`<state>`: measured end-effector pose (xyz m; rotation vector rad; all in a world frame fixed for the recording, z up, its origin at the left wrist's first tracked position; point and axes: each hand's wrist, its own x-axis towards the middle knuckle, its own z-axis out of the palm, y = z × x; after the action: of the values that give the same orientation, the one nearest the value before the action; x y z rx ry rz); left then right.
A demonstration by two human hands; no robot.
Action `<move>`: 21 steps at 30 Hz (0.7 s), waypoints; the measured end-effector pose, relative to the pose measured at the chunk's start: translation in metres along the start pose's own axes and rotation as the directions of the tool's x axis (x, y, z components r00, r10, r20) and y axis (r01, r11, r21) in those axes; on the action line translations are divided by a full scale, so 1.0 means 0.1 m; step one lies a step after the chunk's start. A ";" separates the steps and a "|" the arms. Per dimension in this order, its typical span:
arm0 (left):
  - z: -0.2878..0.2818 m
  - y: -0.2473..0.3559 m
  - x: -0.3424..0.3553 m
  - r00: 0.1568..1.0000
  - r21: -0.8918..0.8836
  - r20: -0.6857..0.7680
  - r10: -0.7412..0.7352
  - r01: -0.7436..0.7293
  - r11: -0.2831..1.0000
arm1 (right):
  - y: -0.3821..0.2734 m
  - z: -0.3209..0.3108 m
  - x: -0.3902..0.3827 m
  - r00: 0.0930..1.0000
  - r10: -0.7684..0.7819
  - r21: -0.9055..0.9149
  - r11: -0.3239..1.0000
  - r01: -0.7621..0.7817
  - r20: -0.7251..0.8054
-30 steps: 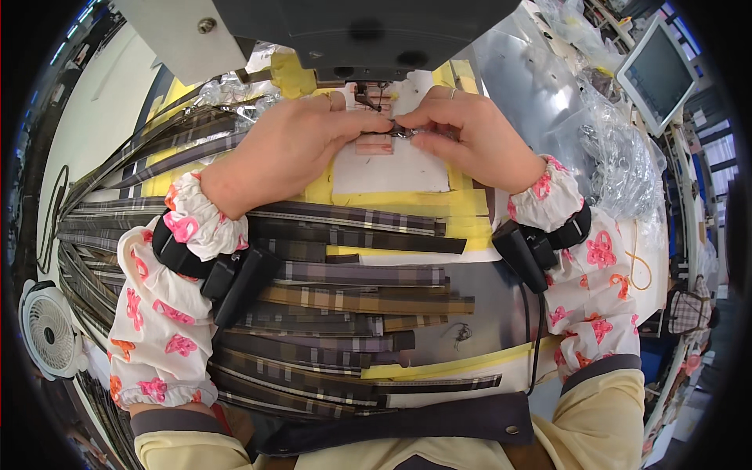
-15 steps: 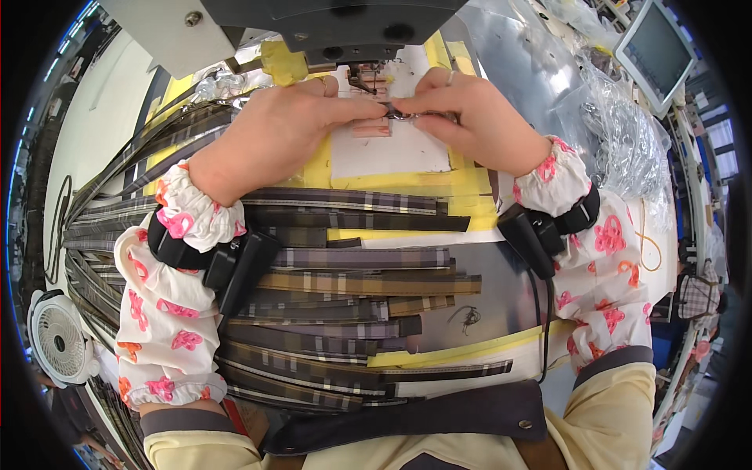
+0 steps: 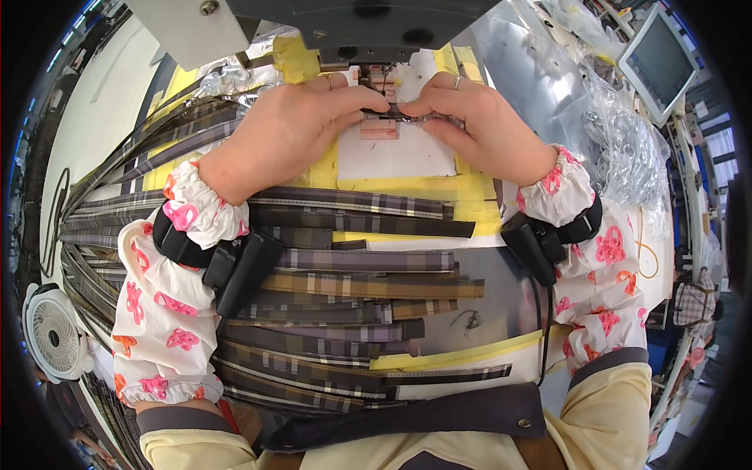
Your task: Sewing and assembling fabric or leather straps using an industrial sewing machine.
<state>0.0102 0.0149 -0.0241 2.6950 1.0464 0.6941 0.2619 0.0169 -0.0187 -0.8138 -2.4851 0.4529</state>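
Note:
At the sewing machine [image 3: 368,31], a dark fabric strap with a shiny metal piece [image 3: 401,117] lies across the work plate by the needle and presser foot [image 3: 382,82]. Left of the foot, my left hand [image 3: 294,129] presses the strap's left part between closed fingers. My right hand [image 3: 489,125] pinches the right part, beside the metal piece. The fingers hide most of the strap, so the metal piece's exact shape is unclear. Just below it, a pinkish block [image 3: 379,130] sits on the white plate [image 3: 407,160].
Several plaid straps [image 3: 352,260] are spread below my hands, running off left. Yellow tape [image 3: 478,200] borders the white plate. Clear plastic bags [image 3: 623,160] and a tablet-like screen [image 3: 659,59] are at right; a white fan [image 3: 55,333] stands at left.
My fingertips have parted slightly, and the strap with the metal piece now lies closer to the presser foot. The whole view has shifted a little.

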 end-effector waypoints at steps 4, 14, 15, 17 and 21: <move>0.01 -0.01 0.02 1.000 -0.027 0.006 0.023 -0.023 0.999 | -0.05 0.00 0.02 1.000 -0.002 -0.163 0.987 0.002 0.000; -0.10 0.11 0.01 0.997 0.135 0.029 0.076 -0.079 0.988 | -0.19 0.02 0.08 0.996 -0.080 -0.500 0.862 0.087 0.036; -0.05 0.11 0.04 0.996 0.140 0.016 0.083 -0.085 0.987 | -0.15 0.02 0.06 0.996 -0.085 -0.513 0.854 0.091 0.036; 0.01 0.14 -0.01 0.974 0.166 -0.148 0.171 -0.146 0.975 | -0.17 0.04 0.04 0.997 -0.069 -0.534 0.842 0.078 0.037; -0.11 0.20 -0.07 0.994 0.190 -0.058 0.092 -0.079 0.979 | -0.25 0.02 0.06 0.998 -0.061 -0.543 0.837 0.066 0.027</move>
<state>0.0124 -0.0047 -0.0101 2.9117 1.0668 0.7394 0.2450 0.0013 -0.0068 -0.9287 -2.6706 -0.3035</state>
